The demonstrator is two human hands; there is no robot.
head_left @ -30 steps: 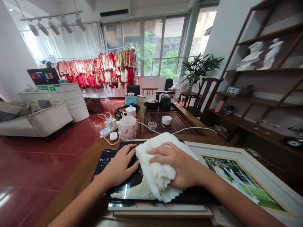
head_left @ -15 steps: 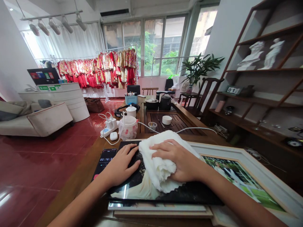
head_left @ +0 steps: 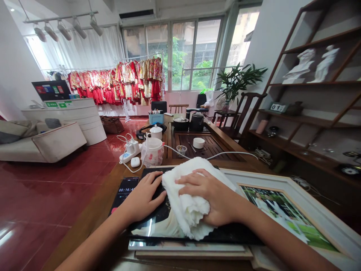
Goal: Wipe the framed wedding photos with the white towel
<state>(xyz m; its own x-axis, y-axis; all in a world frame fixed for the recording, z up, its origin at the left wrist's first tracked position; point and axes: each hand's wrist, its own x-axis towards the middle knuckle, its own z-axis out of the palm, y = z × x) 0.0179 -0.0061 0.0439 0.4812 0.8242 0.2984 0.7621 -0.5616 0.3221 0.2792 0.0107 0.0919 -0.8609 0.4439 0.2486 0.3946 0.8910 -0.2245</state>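
A glossy black photo panel (head_left: 225, 232) lies on top of a stack at the near end of the wooden table. My right hand (head_left: 216, 199) presses a bunched white towel (head_left: 187, 203) onto its surface, fingers curled over the cloth. My left hand (head_left: 142, 197) rests flat on the panel's left edge with fingers spread, holding nothing. A phone (head_left: 124, 192) showing a running timer lies just left of that hand.
A large white-framed wedding photo (head_left: 282, 210) lies to the right. Behind the panel stand a teapot (head_left: 153, 150), a power strip (head_left: 129, 150), an earbud case (head_left: 135, 162) and a tea tray with kettles (head_left: 191, 122). Shelving (head_left: 310, 124) runs along the right; a sofa (head_left: 42, 145) sits left.
My right hand slid the towel away toward the panel's far edge, then drew it back toward me and slightly left. The left hand stayed put.
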